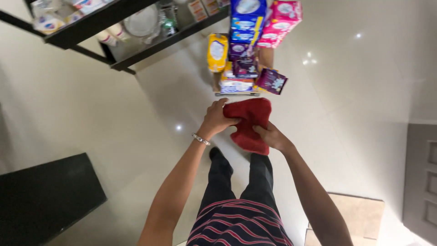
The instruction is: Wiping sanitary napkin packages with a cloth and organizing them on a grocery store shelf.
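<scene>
Red cloth clasped by left hand; right hand beneath.

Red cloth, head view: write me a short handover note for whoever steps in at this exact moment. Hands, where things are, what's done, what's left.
Left hand: gripping the upper left edge of the soft red cloth, a bracelet on its wrist.
Right hand: holding the cloth's lower right side.
The cloth is bunched between both hands, held in the air above the glossy pale floor.
Ahead: a stack of colourful packets on the floor, and a black shelf rack to its left.
Done: cloth in hand. Whether anything has been wiped cannot be told.
</scene>
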